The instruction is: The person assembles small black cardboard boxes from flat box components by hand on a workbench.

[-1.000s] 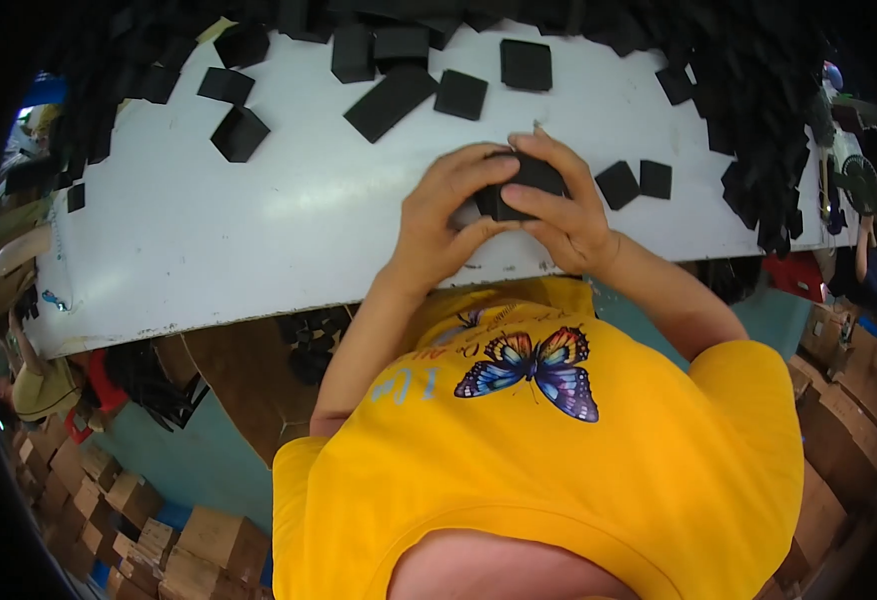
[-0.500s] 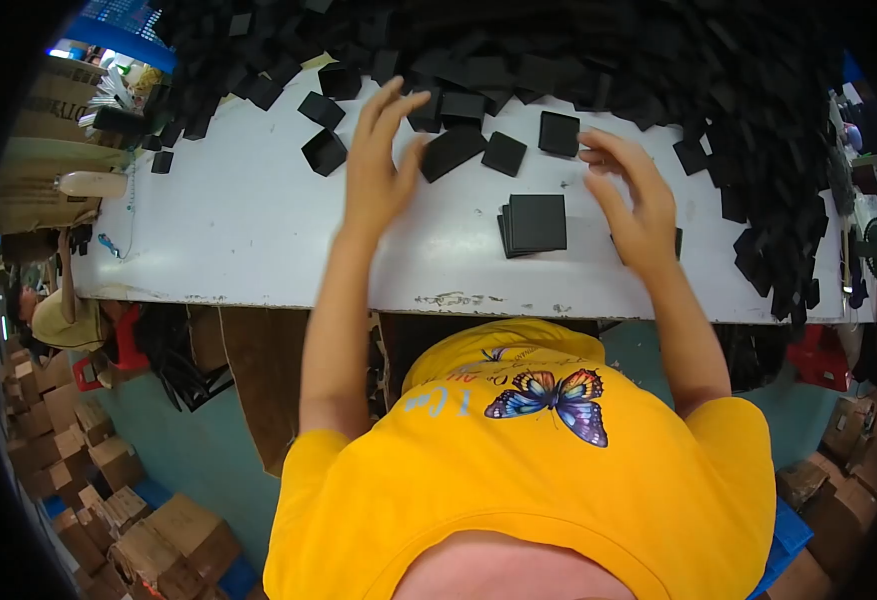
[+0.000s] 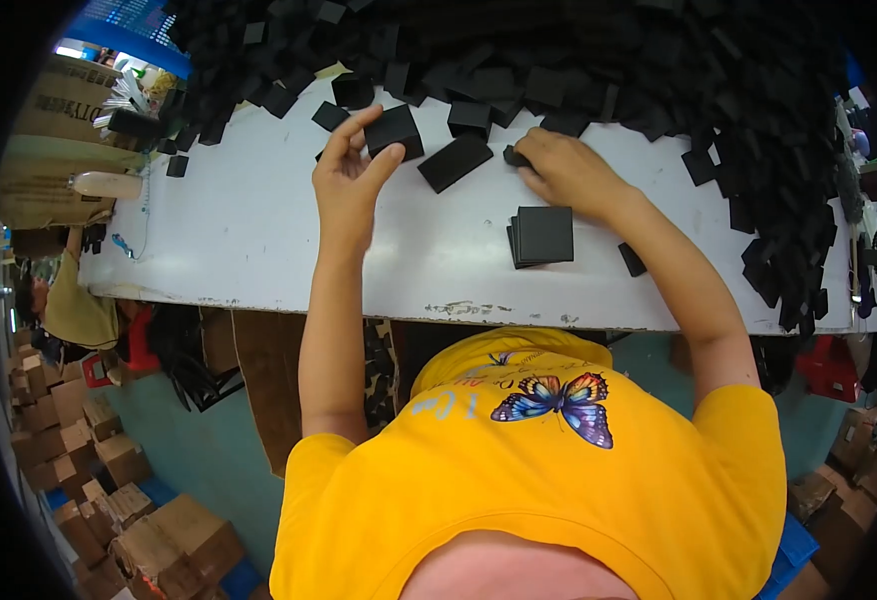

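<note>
My left hand [image 3: 347,180] grips a black box [image 3: 395,132] between thumb and fingers, above the far half of the table. Over to the right, my right hand [image 3: 569,172] has its fingers closed on a small black square piece [image 3: 516,156], mostly hidden under the fingertips. Just below that hand lies a short stack of black square pieces [image 3: 545,235], slightly askew. Between my hands rests a tilted black box part [image 3: 456,163], with another black box [image 3: 470,119] behind it. A single black piece [image 3: 632,260] lies under my right forearm.
A large heap of black boxes [image 3: 519,50] covers the back of the white table [image 3: 239,230] and runs down its right side. Cardboard cartons [image 3: 174,540] are piled on the floor at the left. Another person's sleeve [image 3: 81,305] shows at the left edge.
My left hand has closed on a black box. My right hand has moved left and inward, its fingers now down on a square piece. The view has shifted slightly.
</note>
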`<action>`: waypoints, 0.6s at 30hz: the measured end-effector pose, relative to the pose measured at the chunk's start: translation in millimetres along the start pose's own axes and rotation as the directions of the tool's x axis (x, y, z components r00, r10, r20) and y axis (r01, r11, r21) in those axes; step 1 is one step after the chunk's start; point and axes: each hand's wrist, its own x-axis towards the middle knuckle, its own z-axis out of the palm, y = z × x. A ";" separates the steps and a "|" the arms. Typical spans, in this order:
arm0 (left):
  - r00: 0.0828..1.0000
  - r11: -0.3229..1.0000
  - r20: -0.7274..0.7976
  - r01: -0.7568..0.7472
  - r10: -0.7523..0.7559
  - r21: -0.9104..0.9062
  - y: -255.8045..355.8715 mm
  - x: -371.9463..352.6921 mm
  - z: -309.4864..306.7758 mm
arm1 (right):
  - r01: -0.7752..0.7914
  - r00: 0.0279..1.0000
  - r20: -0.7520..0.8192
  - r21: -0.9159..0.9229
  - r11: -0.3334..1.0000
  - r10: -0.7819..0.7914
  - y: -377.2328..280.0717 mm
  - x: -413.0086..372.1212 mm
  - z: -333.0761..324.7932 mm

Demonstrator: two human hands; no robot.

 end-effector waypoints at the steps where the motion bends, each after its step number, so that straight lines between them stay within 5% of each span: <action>1: 1.000 0.999 -0.005 0.011 -0.012 -0.043 9.8 -14.2 3.6 | 0.002 0.999 -0.044 0.003 1.000 -0.002 -0.6 -3.6 -7.9; 3: 0.999 0.990 -0.006 0.038 -0.039 -0.136 32.5 -34.6 19.9 | 0.002 0.957 -0.290 0.014 1.000 0.002 -3.7 -11.2 -20.3; 4: 0.998 0.995 0.024 -0.062 0.064 -0.072 40.0 -39.2 26.8 | -0.026 0.930 -0.359 0.141 0.990 0.075 -14.0 -13.3 -36.0; 6: 0.959 0.963 0.107 -0.268 0.263 0.039 52.9 -46.4 39.9 | -0.256 0.870 -0.241 0.526 0.811 0.430 -23.9 -26.9 -58.5; 7: 0.935 0.933 0.184 -0.329 0.302 0.143 56.7 -47.9 45.3 | -0.231 0.854 -0.266 0.577 0.783 0.448 -23.4 -35.6 -60.5; 10: 0.905 0.807 0.373 -0.372 0.205 0.459 80.4 -42.9 78.1 | -0.171 0.805 -0.316 0.686 0.707 0.502 -22.7 -59.0 -68.9; 16: 0.870 0.572 0.486 -0.440 0.083 0.692 57.2 -30.3 107.7 | -0.202 0.777 -0.272 0.746 0.634 0.568 -42.0 -85.1 -79.5; 18: 0.920 0.714 0.384 -0.319 0.077 0.623 46.4 -33.4 101.4 | -0.120 0.785 -0.311 0.772 0.624 0.536 -47.1 -86.7 -82.2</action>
